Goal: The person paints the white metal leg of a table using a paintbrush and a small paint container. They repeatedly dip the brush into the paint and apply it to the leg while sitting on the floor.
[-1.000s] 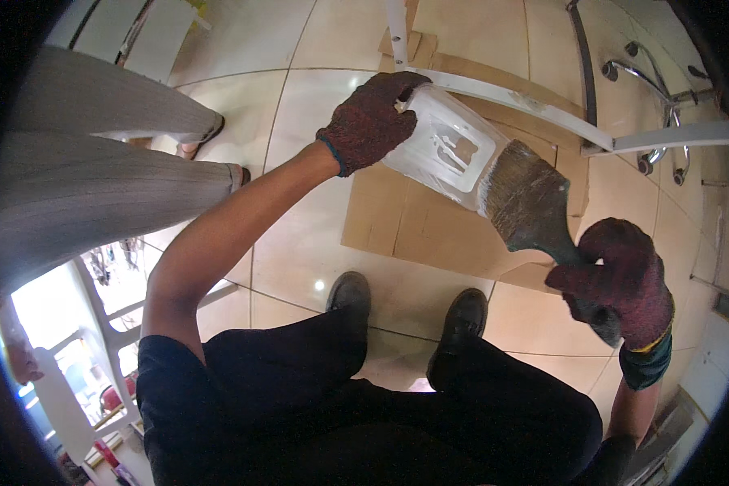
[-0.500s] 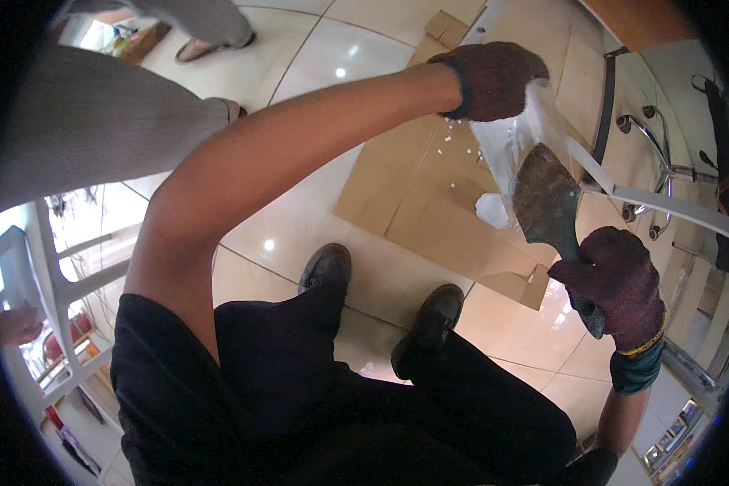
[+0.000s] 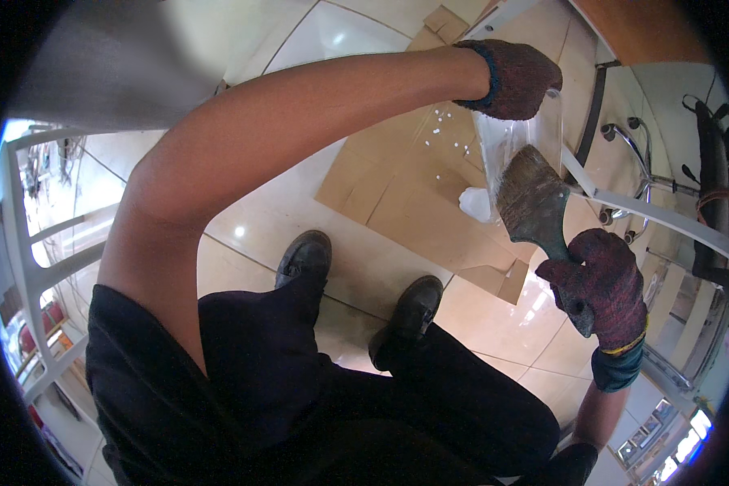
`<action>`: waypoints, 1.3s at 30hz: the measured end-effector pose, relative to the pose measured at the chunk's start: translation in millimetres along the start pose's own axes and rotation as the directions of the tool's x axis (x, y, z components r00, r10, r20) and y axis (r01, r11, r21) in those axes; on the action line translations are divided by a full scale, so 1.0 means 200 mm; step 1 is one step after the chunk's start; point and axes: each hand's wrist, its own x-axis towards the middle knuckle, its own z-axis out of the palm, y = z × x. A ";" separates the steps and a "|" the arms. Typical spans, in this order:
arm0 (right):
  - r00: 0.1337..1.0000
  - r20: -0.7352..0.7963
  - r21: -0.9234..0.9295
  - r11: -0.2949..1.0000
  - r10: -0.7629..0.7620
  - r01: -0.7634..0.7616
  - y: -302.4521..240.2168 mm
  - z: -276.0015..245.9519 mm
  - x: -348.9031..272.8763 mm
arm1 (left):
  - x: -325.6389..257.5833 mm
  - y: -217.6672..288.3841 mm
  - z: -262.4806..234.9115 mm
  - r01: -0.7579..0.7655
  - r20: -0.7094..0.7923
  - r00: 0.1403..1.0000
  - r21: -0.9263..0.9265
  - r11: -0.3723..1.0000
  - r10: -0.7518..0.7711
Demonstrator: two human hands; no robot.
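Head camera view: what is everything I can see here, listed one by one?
Wide paintbrush with worn bristles: one, grey-brown, held in right hand.
Clear plastic bag: one, transparent, hanging from left hand, against the bristles.
Flattened cardboard sheets: several, brown, on the floor ahead of the shoes.
White flecks: many, scattered on the cardboard.
Glossy floor tiles: beige.
Chrome chair base: one, upper right.
White plastic chair: one, far left.
Shoes: two, dark.
Left hand: dark red knit glove.
Right hand: dark red knit glove.
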 end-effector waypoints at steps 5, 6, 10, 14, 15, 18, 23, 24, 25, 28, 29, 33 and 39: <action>0.995 -0.083 0.088 0.995 0.054 -0.047 -0.03 0.00 -0.02 | -0.05 -0.01 -0.02 0.052 -0.001 0.999 0.037 0.998 -0.052; 0.992 -0.111 0.060 0.996 0.066 -0.059 -0.04 0.00 -0.04 | -0.04 -0.01 0.00 0.047 -0.002 0.999 0.040 0.998 -0.047; 0.969 -0.209 0.112 0.987 0.134 -0.113 -0.06 0.02 -0.11 | -0.04 -0.04 0.03 0.036 -0.090 0.996 0.082 0.996 -0.029; 0.952 -0.239 0.163 0.975 0.189 -0.152 -0.09 0.04 -0.13 | -0.05 -0.05 0.03 0.049 -0.035 0.998 0.073 0.996 -0.046; 0.952 -0.242 0.181 0.973 0.185 -0.143 -0.09 0.04 -0.13 | -0.05 -0.06 0.03 0.052 -0.046 0.998 0.074 0.996 -0.049; 0.956 -0.209 0.217 0.963 0.208 -0.162 -0.07 0.07 -0.17 | -0.07 -0.04 0.02 0.072 -0.042 0.997 0.048 0.996 -0.070; 0.930 -0.245 0.288 0.937 0.273 -0.199 -0.09 0.14 -0.21 | -0.09 -0.06 0.05 0.074 -0.038 0.997 0.048 0.996 -0.073; 0.926 -0.251 0.303 0.931 0.283 -0.202 -0.09 0.15 -0.22 | -0.11 -0.06 0.06 0.076 -0.054 0.996 0.040 0.996 -0.074; 0.921 -0.256 0.318 0.926 0.292 -0.205 -0.09 0.15 -0.22 | -0.11 -0.07 0.07 0.078 -0.071 0.995 0.032 0.996 -0.076; 0.950 -0.217 0.255 0.953 0.223 -0.165 -0.08 0.13 -0.23 | -0.09 -0.05 0.07 0.116 0.016 0.993 -0.011 0.993 -0.116; 0.942 -0.224 0.295 0.938 0.252 -0.181 -0.06 0.15 -0.25 | -0.09 -0.04 0.05 0.114 0.010 0.993 -0.009 0.993 -0.114; 0.925 -0.281 0.320 0.934 0.256 -0.161 -0.05 0.14 -0.27 | -0.08 -0.01 0.02 0.096 -0.015 0.995 0.032 0.995 -0.096; 0.731 -0.514 0.524 0.839 0.448 -0.145 -0.01 0.25 -0.35 | -0.14 -0.09 0.03 0.082 -0.091 0.993 0.013 0.997 -0.080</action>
